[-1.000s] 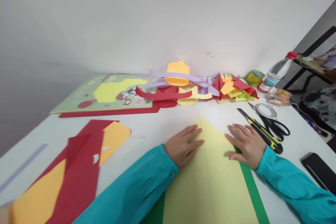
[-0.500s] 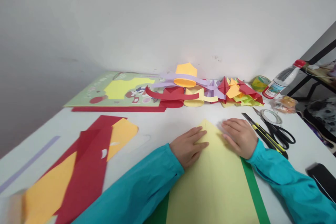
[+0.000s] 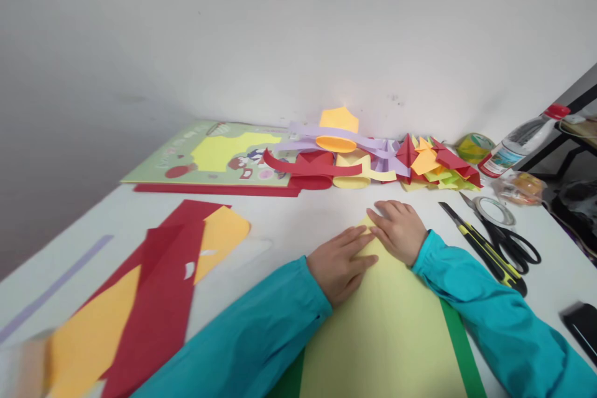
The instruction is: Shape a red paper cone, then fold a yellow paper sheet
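Observation:
A large pale yellow paper sheet (image 3: 382, 329) lies in front of me, its far end tapering to a folded point. My left hand (image 3: 342, 264) rests flat on the left slanted edge near that point, fingers stretched out. My right hand (image 3: 398, 230) lies over the right side of the tip, thumb and fingers apart, with fingertips touching the paper close to the left fingertips. Beneath the yellow sheet, strips of green paper (image 3: 461, 348) show on both sides. The very tip is partly hidden by my fingers.
Red paper (image 3: 163, 286) and orange paper pieces (image 3: 96, 329) lie left. A utility knife (image 3: 487, 252), scissors (image 3: 508, 239) and a tape roll (image 3: 494, 210) are on the right. Along the wall stand paper crafts (image 3: 340, 143), a green printed pad (image 3: 158, 161) and a bottle (image 3: 517, 143).
My right hand has moved left and slightly up, from beside the sheet's right edge onto its tip. My left hand stays on the paper. The view has shifted slightly left.

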A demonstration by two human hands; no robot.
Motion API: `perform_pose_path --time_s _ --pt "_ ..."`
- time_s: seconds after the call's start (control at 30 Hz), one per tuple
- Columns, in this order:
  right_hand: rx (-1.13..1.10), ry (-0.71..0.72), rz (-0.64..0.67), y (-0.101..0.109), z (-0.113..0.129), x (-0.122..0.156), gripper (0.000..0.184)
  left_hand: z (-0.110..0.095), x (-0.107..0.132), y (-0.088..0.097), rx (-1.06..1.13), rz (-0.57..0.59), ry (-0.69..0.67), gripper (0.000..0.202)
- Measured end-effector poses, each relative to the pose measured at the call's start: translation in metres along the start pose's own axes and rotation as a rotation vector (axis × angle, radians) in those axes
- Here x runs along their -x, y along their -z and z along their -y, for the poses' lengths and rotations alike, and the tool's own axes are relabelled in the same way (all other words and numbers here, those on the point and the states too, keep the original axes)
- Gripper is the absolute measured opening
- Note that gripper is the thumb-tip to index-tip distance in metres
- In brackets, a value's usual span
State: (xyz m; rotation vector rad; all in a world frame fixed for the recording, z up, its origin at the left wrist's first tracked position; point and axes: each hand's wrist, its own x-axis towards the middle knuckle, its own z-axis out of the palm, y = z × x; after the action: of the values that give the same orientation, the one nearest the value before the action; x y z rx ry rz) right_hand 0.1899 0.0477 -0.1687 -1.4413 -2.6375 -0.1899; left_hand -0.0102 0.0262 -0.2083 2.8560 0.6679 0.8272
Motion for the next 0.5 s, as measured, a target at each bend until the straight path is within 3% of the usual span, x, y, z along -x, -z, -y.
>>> perform_pose_path --time_s 0.27,0.5 --pt "0.003 -0.008 -0.014 -0.001 0.002 0.000 0.040 -0.007 0.003 0.003 -0.058 0.029 0.026 0.034" --pt "0.008 -0.009 -0.036 -0.004 0.003 0.000 0.038 -0.006 -0.012 0.028 -0.018 0.294 0.071 0.047"
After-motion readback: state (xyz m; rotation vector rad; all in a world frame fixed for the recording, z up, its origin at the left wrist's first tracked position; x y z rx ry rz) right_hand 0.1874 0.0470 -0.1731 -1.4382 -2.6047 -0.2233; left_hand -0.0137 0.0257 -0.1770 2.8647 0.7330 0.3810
